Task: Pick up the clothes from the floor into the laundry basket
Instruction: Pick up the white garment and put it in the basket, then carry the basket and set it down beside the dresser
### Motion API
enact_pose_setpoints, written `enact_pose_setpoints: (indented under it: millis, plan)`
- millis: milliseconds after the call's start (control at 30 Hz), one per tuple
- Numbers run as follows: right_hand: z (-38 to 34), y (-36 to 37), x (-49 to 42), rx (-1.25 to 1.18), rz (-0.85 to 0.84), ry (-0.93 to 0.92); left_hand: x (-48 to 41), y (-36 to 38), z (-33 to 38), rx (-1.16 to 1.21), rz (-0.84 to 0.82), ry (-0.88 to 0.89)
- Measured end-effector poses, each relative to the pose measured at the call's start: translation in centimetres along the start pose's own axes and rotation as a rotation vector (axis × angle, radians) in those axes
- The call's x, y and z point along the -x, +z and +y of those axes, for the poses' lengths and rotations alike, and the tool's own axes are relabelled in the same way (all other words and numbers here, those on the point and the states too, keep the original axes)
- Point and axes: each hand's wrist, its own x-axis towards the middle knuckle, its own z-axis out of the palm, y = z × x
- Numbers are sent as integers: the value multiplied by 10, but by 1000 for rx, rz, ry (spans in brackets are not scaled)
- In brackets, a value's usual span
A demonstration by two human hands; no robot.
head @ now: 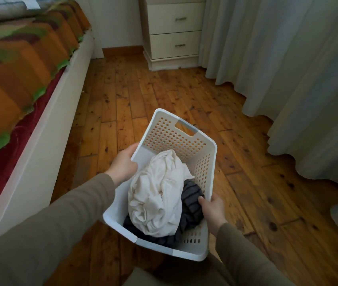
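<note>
A white perforated laundry basket is held above the wooden floor in front of me. My left hand grips its left rim. My right hand grips its right rim, fingers curled over the edge. Inside lies a crumpled white garment on top of a dark grey striped garment. No clothes show on the visible floor.
A bed with an orange, green and red blanket and white frame runs along the left. A cream drawer unit stands against the far wall. Long pale curtains hang to the floor on the right. Bare wooden boards lie between them.
</note>
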Motion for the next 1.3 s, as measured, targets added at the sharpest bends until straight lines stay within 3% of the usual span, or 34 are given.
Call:
enact_pose_setpoints:
  millis: [300,633,833,1300]
  plan:
    - [-95,2,-16,138,-61,-174,-6,-21,-15,181,108,-173]
    - [-165,-11,-19,233,-50,-133,-23,-20,18,244,67,-313]
    - [-260,-28,39,239,-59,-75,-10,-76,108,250,46,-351]
    - [-547,-81,221,261,-117,-103,56,-261,402,226,69,-297]
